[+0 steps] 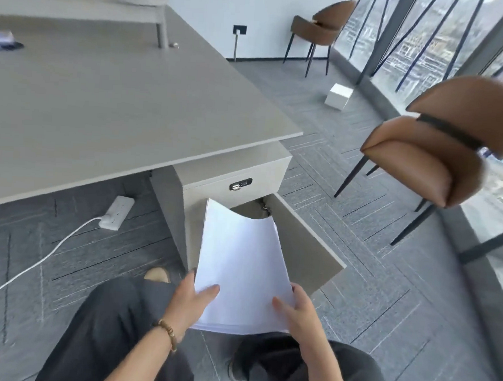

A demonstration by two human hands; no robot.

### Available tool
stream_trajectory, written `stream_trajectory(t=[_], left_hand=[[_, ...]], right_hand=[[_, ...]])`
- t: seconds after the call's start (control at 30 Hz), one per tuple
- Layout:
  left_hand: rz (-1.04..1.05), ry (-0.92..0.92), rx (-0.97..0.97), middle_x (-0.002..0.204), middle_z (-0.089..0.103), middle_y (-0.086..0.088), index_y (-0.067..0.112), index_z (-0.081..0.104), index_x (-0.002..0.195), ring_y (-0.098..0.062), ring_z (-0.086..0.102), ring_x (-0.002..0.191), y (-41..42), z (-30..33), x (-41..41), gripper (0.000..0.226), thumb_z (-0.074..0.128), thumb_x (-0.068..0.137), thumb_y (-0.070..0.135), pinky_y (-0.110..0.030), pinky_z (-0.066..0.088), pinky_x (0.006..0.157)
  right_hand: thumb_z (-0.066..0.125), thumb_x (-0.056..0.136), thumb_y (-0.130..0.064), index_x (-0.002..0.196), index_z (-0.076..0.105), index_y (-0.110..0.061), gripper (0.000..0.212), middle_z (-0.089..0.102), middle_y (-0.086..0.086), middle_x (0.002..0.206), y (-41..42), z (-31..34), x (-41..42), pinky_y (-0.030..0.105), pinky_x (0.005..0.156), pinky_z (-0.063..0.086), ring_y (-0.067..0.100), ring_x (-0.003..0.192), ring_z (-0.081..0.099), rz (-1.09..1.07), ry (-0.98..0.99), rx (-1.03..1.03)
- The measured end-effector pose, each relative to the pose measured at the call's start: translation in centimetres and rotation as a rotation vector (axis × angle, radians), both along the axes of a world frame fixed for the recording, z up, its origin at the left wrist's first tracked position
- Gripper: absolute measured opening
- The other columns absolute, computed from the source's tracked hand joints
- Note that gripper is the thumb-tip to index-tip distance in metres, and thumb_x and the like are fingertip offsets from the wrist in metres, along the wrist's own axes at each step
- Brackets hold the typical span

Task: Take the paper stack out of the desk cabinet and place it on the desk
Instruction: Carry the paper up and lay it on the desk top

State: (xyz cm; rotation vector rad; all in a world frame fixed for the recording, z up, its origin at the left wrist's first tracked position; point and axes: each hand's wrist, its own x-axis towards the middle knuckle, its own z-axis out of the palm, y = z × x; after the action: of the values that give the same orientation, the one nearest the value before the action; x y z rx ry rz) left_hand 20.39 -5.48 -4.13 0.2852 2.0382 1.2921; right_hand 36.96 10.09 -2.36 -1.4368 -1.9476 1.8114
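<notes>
A white paper stack (240, 260) is held in front of the desk cabinet (231, 171), its far end curling upward before the cabinet opening. My left hand (192, 300) grips the stack's near left corner, thumb on top. My right hand (294, 309) grips the near right corner the same way. The cabinet door (309, 244) stands swung open to the right. The grey desk (108, 99) spreads above and to the left of the cabinet.
A brown chair (441, 149) stands close on the right, another (322, 26) by the far wall. A white power strip (116, 213) with its cable lies on the carpet under the desk. A white box (338, 96) sits on the floor. A riser shelf (79, 6) stands on the desk's far side.
</notes>
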Motion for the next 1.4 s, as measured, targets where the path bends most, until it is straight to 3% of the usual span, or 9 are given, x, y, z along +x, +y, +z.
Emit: stream_trajectory(t=[0.1,0.2,0.4,0.57,0.7,0.9,1.13,1.27,1.4], left_hand=[[-0.015,0.048,0.114,0.111,0.071,0.008,0.022,0.061,0.117,-0.014,0.066,0.104,-2.6,4.4,0.7,0.029,0.068,0.088,0.02,-0.034,0.052,0.089],[0.011,0.089,0.237,0.108,0.072,0.013,0.027,0.063,0.114,-0.009,0.068,0.1,-4.9,9.0,1.4,0.028,0.068,0.088,0.018,-0.029,0.053,0.083],[0.034,0.199,0.453,0.108,0.075,0.017,0.036,0.062,0.116,-0.003,0.07,0.1,-10.2,17.9,1.5,0.034,0.07,0.088,0.019,-0.031,0.054,0.087],[0.039,0.272,0.585,0.11,0.076,0.013,0.029,0.064,0.119,-0.005,0.072,0.1,-14.9,23.2,1.5,0.045,0.072,0.074,0.028,-0.034,0.054,0.089],[0.123,0.308,0.592,0.111,0.076,0.011,0.027,0.064,0.117,-0.009,0.071,0.104,-15.6,25.0,0.6,0.044,0.069,0.073,0.026,-0.035,0.053,0.09],[0.156,0.206,0.625,0.113,0.075,0.008,0.022,0.061,0.121,-0.009,0.071,0.104,-14.1,26.3,-4.4,0.029,0.063,0.094,0.012,-0.03,0.052,0.086],[0.174,-0.056,0.607,0.118,0.073,-0.014,0.009,0.065,0.122,-0.035,0.07,0.108,-12.6,25.8,-17.2,0.03,0.058,0.092,0.007,-0.056,0.049,0.101],[0.222,0.107,0.559,0.116,0.075,-0.003,0.019,0.064,0.121,-0.025,0.072,0.105,-11.2,25.1,-22.5,0.031,0.06,0.094,0.004,-0.046,0.055,0.091],[0.292,0.329,0.503,0.117,0.072,0.012,0.034,0.06,0.118,-0.007,0.069,0.106,-10.1,24.3,-25.3,0.04,0.059,0.093,0.003,-0.032,0.053,0.089]], right_hand=[[0.067,0.07,-0.03,0.109,0.064,-0.017,0.041,0.074,0.007,0.106,-1.9,4.1,1.5,0.038,0.08,0.058,0.026,0.096,0.071,-0.017,0.077,0.004],[0.072,0.066,-0.039,0.106,0.067,-0.022,0.044,0.075,0.007,0.105,-3.9,7.6,2.1,0.052,0.091,0.056,0.032,0.102,0.07,-0.047,0.178,0.049],[0.074,0.076,-0.032,0.109,0.069,-0.017,0.037,0.077,0.011,0.104,-7.5,15.5,1.1,0.043,0.082,0.056,0.031,0.093,0.073,-0.015,0.442,0.076],[0.069,0.089,-0.029,0.11,0.067,-0.016,0.025,0.077,0.011,0.106,-9.1,21.6,-1.6,0.047,0.077,0.06,0.035,0.095,0.074,0.086,0.533,0.036],[0.071,0.087,-0.032,0.104,0.066,-0.023,0.02,0.077,0.007,0.103,-9.6,24.6,-4.7,0.05,0.085,0.059,0.031,0.091,0.075,0.165,0.564,0.108],[0.063,0.093,-0.018,0.111,0.059,-0.028,0.021,0.076,0.004,0.1,-8.1,25.5,-11.1,0.032,0.067,0.056,0.025,0.086,0.075,0.277,0.598,0.228],[0.063,0.094,-0.014,0.111,0.058,-0.026,0.022,0.077,0.008,0.1,-5.8,24.0,-22.2,0.035,0.065,0.06,0.028,0.085,0.076,0.311,0.67,0.136],[0.064,0.094,-0.017,0.113,0.055,-0.028,0.024,0.076,0.007,0.104,-5.0,22.8,-28.1,0.042,0.073,0.062,0.03,0.091,0.075,0.335,0.697,0.137],[0.064,0.094,-0.017,0.113,0.053,-0.027,0.024,0.075,0.006,0.107,-4.4,21.7,-31.9,0.038,0.071,0.061,0.027,0.092,0.075,0.346,0.712,0.125]])
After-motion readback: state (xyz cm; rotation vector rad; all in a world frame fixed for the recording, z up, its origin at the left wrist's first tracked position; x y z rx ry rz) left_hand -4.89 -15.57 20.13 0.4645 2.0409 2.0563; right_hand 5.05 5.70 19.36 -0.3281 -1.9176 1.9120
